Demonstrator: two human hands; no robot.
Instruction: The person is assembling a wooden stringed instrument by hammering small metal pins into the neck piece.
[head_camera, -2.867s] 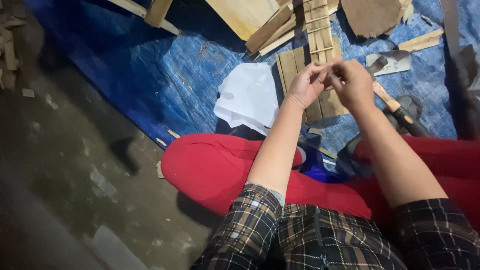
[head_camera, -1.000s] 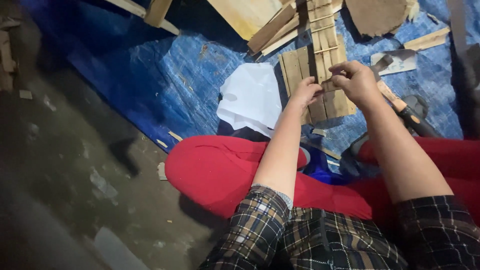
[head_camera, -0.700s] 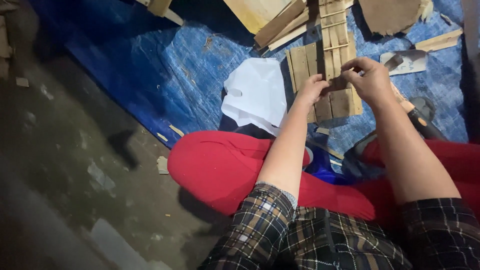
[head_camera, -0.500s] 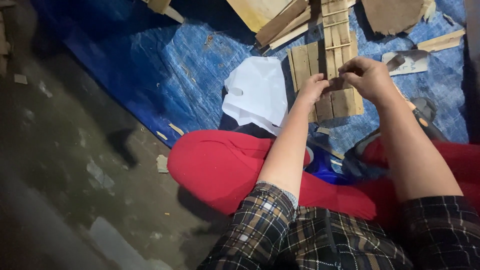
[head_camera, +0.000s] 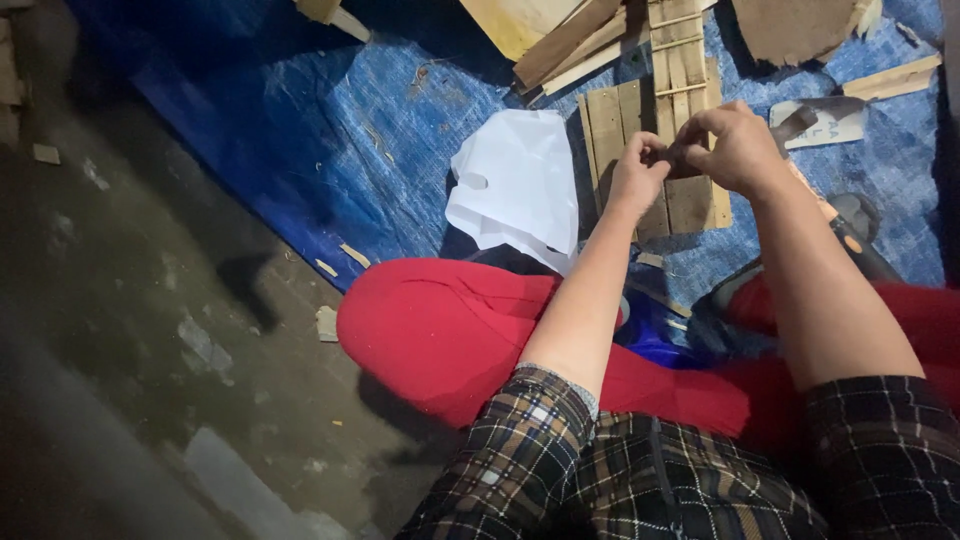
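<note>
My left hand (head_camera: 637, 172) and my right hand (head_camera: 733, 146) meet above a small panel of wooden slats (head_camera: 615, 130) that lies on a blue tarp (head_camera: 330, 130). Between the fingers of both hands sits a small dark piece (head_camera: 682, 160); what it is I cannot tell. My legs in red trousers (head_camera: 450, 325) are folded under my forearms, and plaid sleeves cover my upper arms.
A white plastic bag (head_camera: 515, 185) lies on the tarp left of my hands. Wooden boards and slat strips (head_camera: 570, 40) are piled at the top. A hammer (head_camera: 850, 215) rests by my right arm. Bare concrete floor (head_camera: 120, 330) with scraps fills the left.
My hands have stayed together over the slat panel, fingers working the small piece. The view has shifted slightly, so the hands sit a little higher and more to the right.
</note>
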